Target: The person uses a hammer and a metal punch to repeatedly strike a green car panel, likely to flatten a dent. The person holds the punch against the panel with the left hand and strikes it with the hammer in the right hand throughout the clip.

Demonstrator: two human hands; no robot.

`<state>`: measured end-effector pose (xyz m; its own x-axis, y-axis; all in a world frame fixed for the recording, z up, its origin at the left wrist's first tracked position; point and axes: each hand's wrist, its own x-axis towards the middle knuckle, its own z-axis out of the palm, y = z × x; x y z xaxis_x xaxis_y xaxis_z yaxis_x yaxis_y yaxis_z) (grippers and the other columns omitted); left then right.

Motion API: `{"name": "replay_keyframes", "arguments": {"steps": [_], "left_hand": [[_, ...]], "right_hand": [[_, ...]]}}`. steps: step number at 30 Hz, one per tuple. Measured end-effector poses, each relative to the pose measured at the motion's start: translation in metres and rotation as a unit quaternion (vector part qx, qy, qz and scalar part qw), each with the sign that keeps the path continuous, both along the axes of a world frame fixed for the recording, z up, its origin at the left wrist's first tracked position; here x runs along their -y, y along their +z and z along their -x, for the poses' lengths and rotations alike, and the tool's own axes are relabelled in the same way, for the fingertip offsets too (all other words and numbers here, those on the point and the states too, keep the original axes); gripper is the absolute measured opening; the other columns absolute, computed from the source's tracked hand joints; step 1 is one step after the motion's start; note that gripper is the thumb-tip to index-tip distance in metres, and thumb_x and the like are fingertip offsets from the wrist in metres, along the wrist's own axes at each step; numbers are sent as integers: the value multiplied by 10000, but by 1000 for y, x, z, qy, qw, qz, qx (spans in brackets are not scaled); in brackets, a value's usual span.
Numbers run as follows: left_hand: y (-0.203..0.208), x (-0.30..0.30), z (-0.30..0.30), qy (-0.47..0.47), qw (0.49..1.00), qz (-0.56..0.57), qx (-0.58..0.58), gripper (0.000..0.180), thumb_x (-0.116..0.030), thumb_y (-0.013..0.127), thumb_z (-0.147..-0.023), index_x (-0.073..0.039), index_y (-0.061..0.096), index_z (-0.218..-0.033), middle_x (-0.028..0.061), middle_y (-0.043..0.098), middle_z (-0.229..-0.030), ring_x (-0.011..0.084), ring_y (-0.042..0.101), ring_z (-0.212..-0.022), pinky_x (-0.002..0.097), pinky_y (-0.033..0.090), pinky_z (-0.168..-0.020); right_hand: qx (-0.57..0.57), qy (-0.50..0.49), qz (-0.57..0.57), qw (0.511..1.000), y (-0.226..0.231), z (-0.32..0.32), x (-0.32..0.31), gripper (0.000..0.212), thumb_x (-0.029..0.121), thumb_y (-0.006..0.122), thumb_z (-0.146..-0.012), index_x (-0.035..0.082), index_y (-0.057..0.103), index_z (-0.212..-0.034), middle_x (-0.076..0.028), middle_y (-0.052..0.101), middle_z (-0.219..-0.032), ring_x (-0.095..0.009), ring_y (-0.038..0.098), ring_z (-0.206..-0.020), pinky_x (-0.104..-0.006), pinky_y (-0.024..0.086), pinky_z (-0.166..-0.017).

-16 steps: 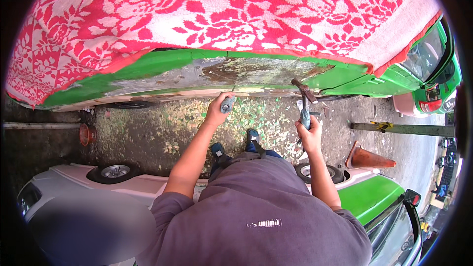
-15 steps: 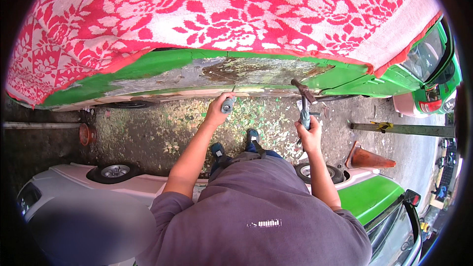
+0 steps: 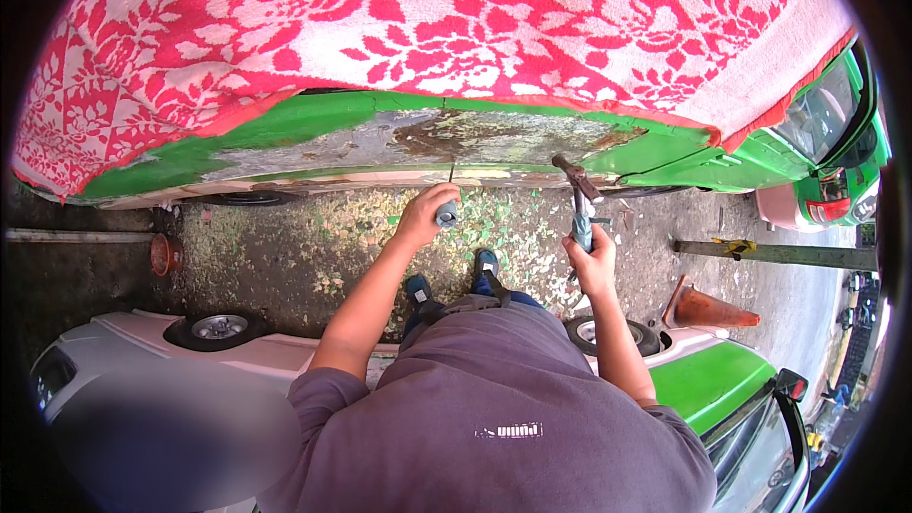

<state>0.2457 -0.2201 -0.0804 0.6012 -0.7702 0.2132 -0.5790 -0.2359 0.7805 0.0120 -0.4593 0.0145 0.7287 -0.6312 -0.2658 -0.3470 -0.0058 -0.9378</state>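
Observation:
My left hand (image 3: 423,218) is closed round the grey, round-ended handle of a screwdriver-like tool (image 3: 446,216). Its thin shaft points up to the lower edge of the car's side panel (image 3: 332,145), where it appears to meet the panel. That panel is partly stripped of green paint, with bare grey metal and brown rusty patches. On the right, my right hand (image 3: 594,264) grips a hammer (image 3: 578,176) by its blue-grey wrapped handle. The hammer's rusty head is up beside the panel's right part; I cannot tell whether it touches.
A red and white floral blanket (image 3: 427,19) drapes the car. Paint flakes litter the ground (image 3: 370,242). Behind me stands another car (image 3: 708,375). An orange cone (image 3: 708,307) lies at right near a metal pole (image 3: 798,254); a reddish pot (image 3: 165,255) is at left.
The hammer has shifted slightly left with my right hand, its head now turned a little differently. My left hand and its tool have moved slightly right and down.

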Motion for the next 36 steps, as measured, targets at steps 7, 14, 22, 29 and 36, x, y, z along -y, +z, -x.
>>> {"name": "replay_keyframes", "arguments": {"steps": [7,14,22,29,36], "left_hand": [[14,6,-1,-9,1000,-15,-8,443,109,667,-705,-116,620,-1083,50,638,-1211,320,624,-1117,412,526,-884],[17,12,-5,-9,1000,-15,-13,373,81,648,-752,-104,614,-1074,65,653,-1189,317,619,-1139,410,511,-931],[30,29,-19,-5,996,-63,-58,290,23,634,-798,-67,584,-1069,96,658,-1116,317,620,-1077,405,488,-919],[19,33,-22,15,998,-20,-63,311,34,628,-805,-68,603,-1099,104,680,-1109,266,649,-1084,362,489,-930],[-2,29,-24,46,995,6,-87,375,74,626,-764,-71,597,-1109,104,683,-1094,257,653,-1044,361,490,-927]], "right_hand": [[0,8,3,1000,2,-2,-2,178,152,734,-826,25,619,-876,34,568,-675,-55,472,-586,-261,389,-537],[-15,39,20,999,0,-1,-2,192,166,725,-833,24,611,-893,15,561,-661,-67,483,-588,-280,394,-530],[-39,219,198,955,31,-23,-22,486,254,709,-909,-21,531,-1269,-238,661,-889,-358,674,-776,-425,516,-702],[-61,322,254,910,7,-32,-39,485,312,651,-939,-3,531,-1288,-262,668,-927,-461,663,-835,-489,532,-713],[28,308,211,927,5,-30,-43,476,334,632,-943,1,530,-1268,-262,670,-856,-462,662,-811,-495,525,-694]]}}
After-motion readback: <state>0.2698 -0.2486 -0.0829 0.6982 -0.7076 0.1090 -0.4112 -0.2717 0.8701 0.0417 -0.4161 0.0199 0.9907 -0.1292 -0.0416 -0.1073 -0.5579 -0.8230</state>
